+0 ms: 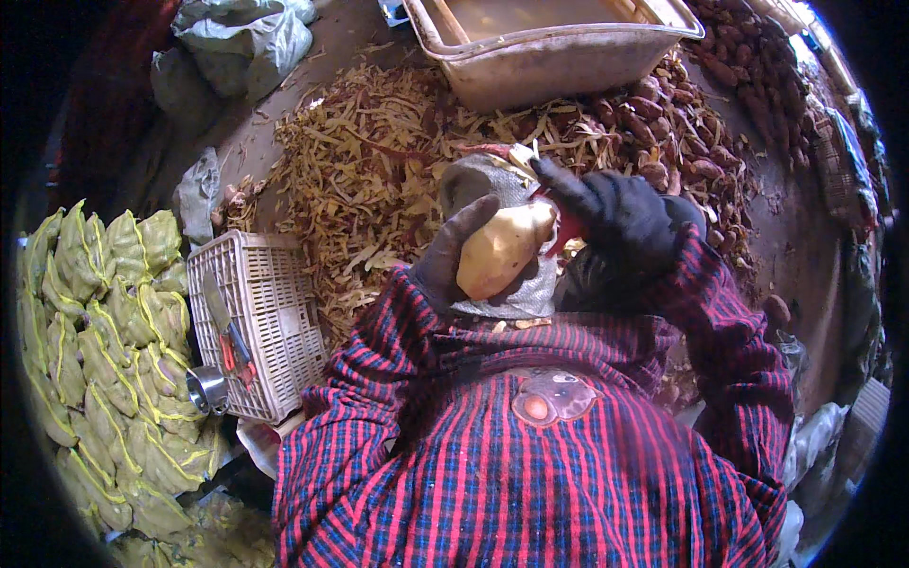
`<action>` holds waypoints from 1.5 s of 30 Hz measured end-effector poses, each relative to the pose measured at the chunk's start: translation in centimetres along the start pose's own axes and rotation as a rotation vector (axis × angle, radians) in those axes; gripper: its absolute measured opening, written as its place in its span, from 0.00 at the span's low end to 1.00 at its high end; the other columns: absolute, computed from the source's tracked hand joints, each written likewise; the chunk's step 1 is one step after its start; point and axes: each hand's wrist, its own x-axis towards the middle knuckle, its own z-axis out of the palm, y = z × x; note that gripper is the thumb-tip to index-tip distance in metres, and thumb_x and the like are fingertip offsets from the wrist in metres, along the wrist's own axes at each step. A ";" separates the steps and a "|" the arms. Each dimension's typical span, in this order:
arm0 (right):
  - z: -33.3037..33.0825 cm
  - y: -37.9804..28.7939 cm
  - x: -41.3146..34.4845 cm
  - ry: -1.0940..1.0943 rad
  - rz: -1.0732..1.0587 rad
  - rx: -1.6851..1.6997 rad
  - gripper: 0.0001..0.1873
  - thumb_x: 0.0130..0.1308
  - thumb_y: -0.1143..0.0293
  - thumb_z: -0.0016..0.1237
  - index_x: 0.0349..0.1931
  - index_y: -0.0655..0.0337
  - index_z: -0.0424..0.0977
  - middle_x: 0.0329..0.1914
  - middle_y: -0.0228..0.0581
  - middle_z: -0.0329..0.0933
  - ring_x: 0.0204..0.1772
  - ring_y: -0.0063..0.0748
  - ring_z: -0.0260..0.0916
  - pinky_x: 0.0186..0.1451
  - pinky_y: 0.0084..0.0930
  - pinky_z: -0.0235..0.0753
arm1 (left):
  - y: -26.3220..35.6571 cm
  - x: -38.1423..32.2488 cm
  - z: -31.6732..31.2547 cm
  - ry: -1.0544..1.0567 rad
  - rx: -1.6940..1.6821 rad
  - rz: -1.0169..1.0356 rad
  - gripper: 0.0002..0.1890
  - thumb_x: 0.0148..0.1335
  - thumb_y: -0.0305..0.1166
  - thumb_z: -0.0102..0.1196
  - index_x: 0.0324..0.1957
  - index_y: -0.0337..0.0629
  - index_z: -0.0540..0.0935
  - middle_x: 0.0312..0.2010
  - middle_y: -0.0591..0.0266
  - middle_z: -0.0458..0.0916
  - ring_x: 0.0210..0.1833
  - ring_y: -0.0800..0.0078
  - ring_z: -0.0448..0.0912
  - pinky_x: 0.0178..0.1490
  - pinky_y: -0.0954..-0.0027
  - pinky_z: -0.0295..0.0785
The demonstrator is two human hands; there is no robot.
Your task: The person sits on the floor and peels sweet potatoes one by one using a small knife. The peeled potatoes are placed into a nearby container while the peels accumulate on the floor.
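My left hand (446,248), in a dark glove, grips a peeled, pale yellow sweet potato (497,252) above my lap. Close to its right end is my right hand (618,206), in a black glove, with the index finger stretched towards a pale strip of peel (522,157). Something red (570,221) shows beneath the right fingers; whether it is a tool handle or part of the glove is unclear. A grey woven cloth (472,177) lies under the sweet potato, over my leg.
Peelings (362,163) cover the ground ahead. Beyond stands a plastic tub (554,71) of cloudy water. Unpeeled sweet potatoes (643,117) lie to the right. At left, an upturned crate (273,319) bears a knife (216,302), red-handled scissors (234,355) and a metal cup (207,389), beside stacked greenish bags (106,348).
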 end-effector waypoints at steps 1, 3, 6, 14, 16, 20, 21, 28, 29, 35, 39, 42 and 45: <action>-0.2 0.1 1.1 -0.048 0.157 0.009 0.27 0.61 0.67 0.43 0.63 0.45 0.59 0.34 0.48 0.75 0.35 0.51 0.75 0.34 0.44 0.75 | -1.0 0.0 0.5 0.301 -0.152 0.134 0.34 0.61 0.58 0.46 0.51 0.31 0.74 0.28 0.53 0.81 0.23 0.67 0.80 0.25 0.74 0.78; -1.1 0.8 2.6 -0.238 0.270 0.092 0.28 0.61 0.70 0.42 0.63 0.44 0.58 0.31 0.47 0.75 0.32 0.50 0.75 0.31 0.44 0.75 | -0.9 -0.2 0.4 -0.104 -0.047 0.080 0.35 0.62 0.58 0.45 0.53 0.31 0.72 0.30 0.48 0.82 0.24 0.64 0.81 0.26 0.71 0.80; -1.9 0.7 2.5 0.047 0.304 -0.090 0.34 0.61 0.72 0.41 0.68 0.41 0.50 0.29 0.45 0.74 0.31 0.48 0.75 0.31 0.41 0.74 | -0.5 -0.3 -0.3 -0.056 -0.075 0.196 0.36 0.63 0.59 0.41 0.55 0.31 0.70 0.36 0.46 0.81 0.27 0.63 0.82 0.25 0.70 0.80; 2.2 -1.2 0.4 -0.090 0.238 0.036 0.18 0.62 0.58 0.40 0.52 0.50 0.68 0.31 0.46 0.75 0.36 0.49 0.75 0.38 0.45 0.74 | -2.9 0.1 -0.5 -0.107 -0.362 0.048 0.32 0.64 0.55 0.41 0.60 0.40 0.65 0.45 0.51 0.78 0.37 0.58 0.80 0.30 0.61 0.80; 1.5 0.0 0.4 0.028 0.261 0.129 0.19 0.63 0.54 0.40 0.51 0.51 0.69 0.30 0.46 0.76 0.36 0.49 0.76 0.38 0.45 0.74 | -2.8 -0.5 -0.4 -0.242 -0.391 -0.012 0.40 0.64 0.58 0.40 0.64 0.30 0.56 0.45 0.44 0.77 0.35 0.57 0.79 0.30 0.58 0.80; -1.3 0.6 -0.7 0.001 0.328 -0.024 0.34 0.53 0.63 0.51 0.63 0.51 0.60 0.33 0.39 0.77 0.36 0.44 0.75 0.36 0.36 0.74 | -1.9 0.3 0.2 -0.429 -0.453 0.010 0.40 0.64 0.58 0.40 0.65 0.32 0.55 0.47 0.45 0.76 0.43 0.55 0.80 0.32 0.54 0.79; -2.0 0.0 -1.2 -0.097 0.397 -0.054 0.37 0.53 0.63 0.53 0.65 0.52 0.58 0.35 0.39 0.77 0.37 0.44 0.76 0.36 0.34 0.74 | -1.9 0.5 0.4 -0.336 -0.385 0.014 0.38 0.63 0.58 0.41 0.62 0.34 0.60 0.45 0.48 0.77 0.40 0.58 0.80 0.31 0.57 0.79; -1.8 -1.7 0.3 -0.133 0.265 -0.038 0.36 0.55 0.66 0.47 0.67 0.46 0.54 0.33 0.40 0.74 0.36 0.44 0.75 0.35 0.37 0.74 | -2.4 0.0 1.2 -0.365 -0.520 -0.070 0.38 0.64 0.56 0.42 0.61 0.30 0.62 0.45 0.42 0.77 0.36 0.55 0.81 0.38 0.52 0.80; -1.9 -1.1 0.4 -0.092 0.257 -0.041 0.36 0.56 0.67 0.47 0.67 0.46 0.53 0.33 0.40 0.74 0.36 0.44 0.75 0.34 0.37 0.74 | -2.3 -0.4 1.0 -0.222 -0.411 0.015 0.39 0.64 0.57 0.41 0.61 0.27 0.61 0.43 0.40 0.78 0.33 0.55 0.81 0.33 0.54 0.80; -1.6 -2.4 -1.9 -0.078 0.102 -0.041 0.36 0.58 0.70 0.42 0.69 0.40 0.50 0.31 0.41 0.71 0.34 0.45 0.74 0.33 0.39 0.74 | -2.0 1.4 0.0 -0.176 -0.282 0.066 0.37 0.64 0.58 0.41 0.59 0.30 0.67 0.42 0.46 0.79 0.30 0.62 0.81 0.29 0.60 0.77; -1.0 -3.8 -1.1 -0.237 0.041 -0.070 0.36 0.60 0.72 0.38 0.70 0.37 0.48 0.30 0.42 0.70 0.33 0.45 0.73 0.32 0.41 0.74 | -4.2 3.5 0.0 0.104 0.406 0.356 0.23 0.65 0.41 0.42 0.56 0.37 0.71 0.48 0.55 0.78 0.44 0.64 0.77 0.48 0.65 0.72; -1.1 -4.1 -0.4 -0.048 0.093 -0.105 0.42 0.54 0.73 0.44 0.70 0.31 0.46 0.29 0.39 0.69 0.31 0.44 0.71 0.29 0.38 0.71 | -4.3 2.4 0.0 0.088 0.200 0.299 0.25 0.65 0.48 0.43 0.56 0.40 0.71 0.49 0.57 0.76 0.48 0.62 0.76 0.51 0.62 0.74; -0.8 -3.7 -0.9 0.126 0.042 -0.263 0.40 0.51 0.69 0.46 0.68 0.36 0.53 0.29 0.35 0.68 0.33 0.42 0.71 0.32 0.35 0.72 | -4.2 1.7 0.4 0.033 -0.312 0.146 0.23 0.65 0.51 0.45 0.52 0.44 0.72 0.45 0.61 0.77 0.46 0.65 0.77 0.53 0.65 0.73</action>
